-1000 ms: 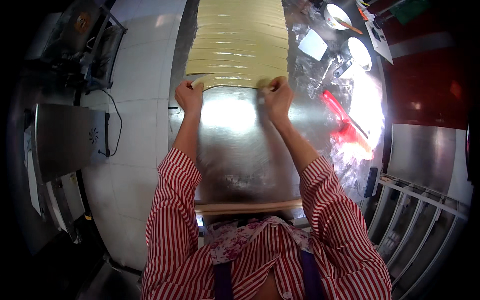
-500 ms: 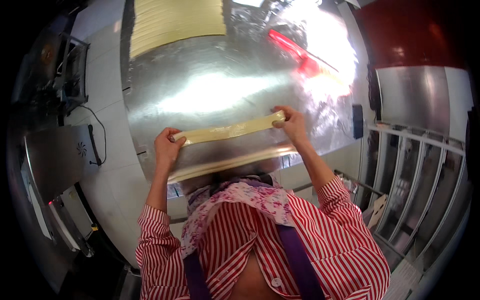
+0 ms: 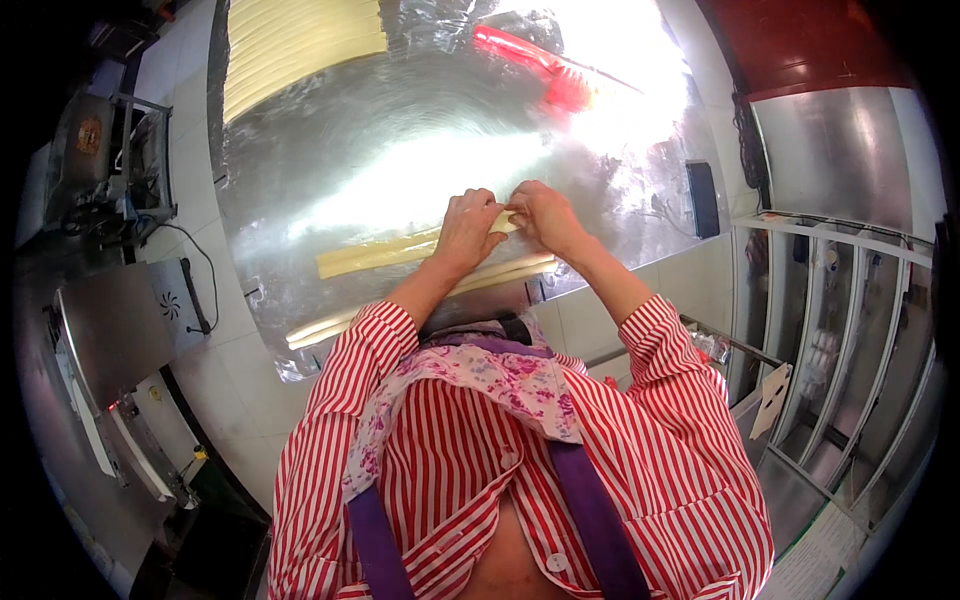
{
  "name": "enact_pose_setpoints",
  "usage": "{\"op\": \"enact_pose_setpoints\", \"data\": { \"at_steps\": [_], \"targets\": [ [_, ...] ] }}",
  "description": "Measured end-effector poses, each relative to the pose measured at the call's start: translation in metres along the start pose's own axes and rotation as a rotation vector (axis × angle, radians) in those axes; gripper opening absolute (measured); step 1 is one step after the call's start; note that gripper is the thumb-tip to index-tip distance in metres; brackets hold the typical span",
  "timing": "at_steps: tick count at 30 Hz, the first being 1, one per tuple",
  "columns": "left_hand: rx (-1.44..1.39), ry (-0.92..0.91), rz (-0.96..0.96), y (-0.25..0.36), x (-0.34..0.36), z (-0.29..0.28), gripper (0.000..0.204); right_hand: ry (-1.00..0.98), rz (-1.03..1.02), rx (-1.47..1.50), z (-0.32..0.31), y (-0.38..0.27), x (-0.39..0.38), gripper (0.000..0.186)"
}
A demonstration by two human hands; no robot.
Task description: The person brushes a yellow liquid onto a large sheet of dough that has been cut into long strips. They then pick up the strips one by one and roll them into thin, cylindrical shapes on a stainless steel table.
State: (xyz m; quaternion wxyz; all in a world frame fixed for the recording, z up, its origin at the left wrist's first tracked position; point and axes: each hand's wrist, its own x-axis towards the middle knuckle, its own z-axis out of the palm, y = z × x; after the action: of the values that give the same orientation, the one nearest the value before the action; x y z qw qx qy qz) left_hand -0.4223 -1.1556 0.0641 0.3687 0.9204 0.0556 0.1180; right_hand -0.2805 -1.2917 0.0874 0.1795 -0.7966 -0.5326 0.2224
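A flat pale-yellow dough strip (image 3: 368, 256) lies crosswise on the steel table (image 3: 275, 175) in front of me. My left hand (image 3: 466, 228) is at its right end, fingers curled and closed on it. Beside it, my right hand (image 3: 541, 216) pinches that same end, the tips partly hidden. Nearer the front edge lie long, narrow rolled dough pieces (image 3: 322, 329), partly behind my left arm. At the back left is a wide sheet of sliced dough (image 3: 300, 52).
A red brush (image 3: 517, 52) lies at the back right, and a dark rectangular device (image 3: 701, 200) on the right edge. Metal racks (image 3: 848, 340) stand right of the table. A steel appliance with a cord (image 3: 110, 320) stands on the left.
A dough strip has come from the sheet down to the front of the table. My left hand has moved from its left end to beside my right hand at the right end.
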Motion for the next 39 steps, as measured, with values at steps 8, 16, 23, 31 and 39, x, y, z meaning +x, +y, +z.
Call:
{"op": "enact_pose_setpoints", "data": {
  "at_steps": [8, 16, 23, 31, 39],
  "targets": [
    [0.034, 0.171, 0.124, -0.005, -0.012, 0.033, 0.023, 0.197, -0.331, -0.188, 0.009, -0.01, -0.046, 0.033],
    [-0.008, 0.296, 0.093, 0.01, -0.018, 0.006, 0.02, 0.18, -0.216, -0.157, 0.017, -0.016, -0.065, 0.043],
    [0.005, 0.1, 0.115, -0.022, -0.034, 0.022, 0.033, 0.16, -0.056, -0.043, 0.042, -0.049, -0.045, 0.059],
    [0.022, 0.29, 0.113, -0.013, -0.044, -0.018, 0.021, 0.058, -0.021, -0.166, 0.051, -0.058, -0.048, 0.07],
    [-0.025, 0.328, 0.142, -0.025, -0.052, -0.014, 0.023, 0.012, -0.037, -0.239, 0.064, -0.08, -0.042, 0.07]
  ]
}}
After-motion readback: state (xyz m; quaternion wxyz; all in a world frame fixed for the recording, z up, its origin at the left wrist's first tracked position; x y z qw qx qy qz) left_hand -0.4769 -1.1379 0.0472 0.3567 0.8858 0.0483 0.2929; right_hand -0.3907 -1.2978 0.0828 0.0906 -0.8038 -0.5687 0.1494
